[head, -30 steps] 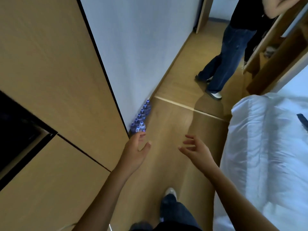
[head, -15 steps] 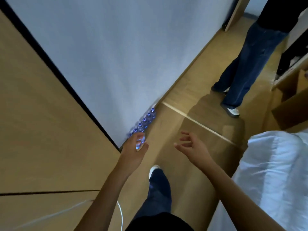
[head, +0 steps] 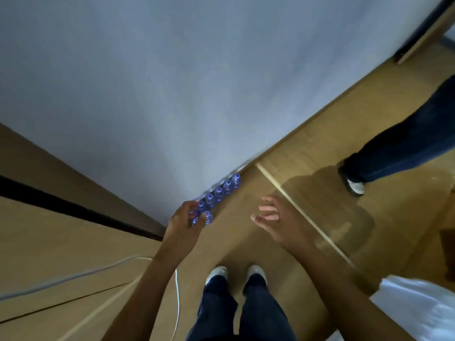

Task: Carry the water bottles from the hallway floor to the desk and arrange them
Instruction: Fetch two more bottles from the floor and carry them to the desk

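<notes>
A row of small water bottles [head: 219, 193] stands upright on the hallway floor [head: 307, 153], lined along the foot of a pale grey wall [head: 197, 82] — clear plastic, each topped with a round blue cap that glows violet in the dim light. A person leans over them, both feet [head: 236, 273] in white shoes planted on the smooth tan wood-look boards. The left hand [head: 184, 221] reaches down over the nearest end of the row, its fingers curled over the bottle caps there; whether they actually grip a bottle cannot be told from here. The right hand [head: 273, 220] hovers apart above the floor, palm turned inward, fingers loosely spread and holding nothing. A thin white cable [head: 176, 299] trails beside flat wooden cabinet panels [head: 61, 242]. A second person's jeans-clad leg [head: 403, 148] stands further along — rumpled white bedding [head: 416, 308] edges the corner.
</notes>
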Tool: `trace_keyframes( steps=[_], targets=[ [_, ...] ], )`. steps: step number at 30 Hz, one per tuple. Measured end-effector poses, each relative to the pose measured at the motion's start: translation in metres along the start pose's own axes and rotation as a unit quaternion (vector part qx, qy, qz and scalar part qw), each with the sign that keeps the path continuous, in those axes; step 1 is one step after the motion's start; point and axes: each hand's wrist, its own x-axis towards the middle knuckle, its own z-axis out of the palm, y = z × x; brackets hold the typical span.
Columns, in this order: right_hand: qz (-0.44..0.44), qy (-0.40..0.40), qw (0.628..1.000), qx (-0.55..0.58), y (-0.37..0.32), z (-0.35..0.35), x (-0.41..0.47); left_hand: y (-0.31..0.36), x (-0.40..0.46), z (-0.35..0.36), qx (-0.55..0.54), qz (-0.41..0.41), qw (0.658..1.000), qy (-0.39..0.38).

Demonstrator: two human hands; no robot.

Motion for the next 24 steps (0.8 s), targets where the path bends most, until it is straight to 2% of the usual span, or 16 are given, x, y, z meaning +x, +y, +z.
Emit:
trace_keyframes(
  steps=[8, 12, 24],
  targets=[
    [-0.021, -0.117, 0.99, -0.077, 0.021, 0.002, 0.083, -0.026, 0.032, 0.035, -0.046, -0.091, 0.985, 0.139],
    [-0.032, -0.16, 0.982, -0.095, 0.054, 0.022, 0.126, -0.067, 0.049, 0.055, -0.053, -0.124, 0.971, 0.199],
    [-0.024, -0.231, 0.96, -0.154, 0.207, 0.136, 0.261, -0.263, 0.13, 0.141, -0.034, -0.173, 0.964, 0.201]
  ],
)
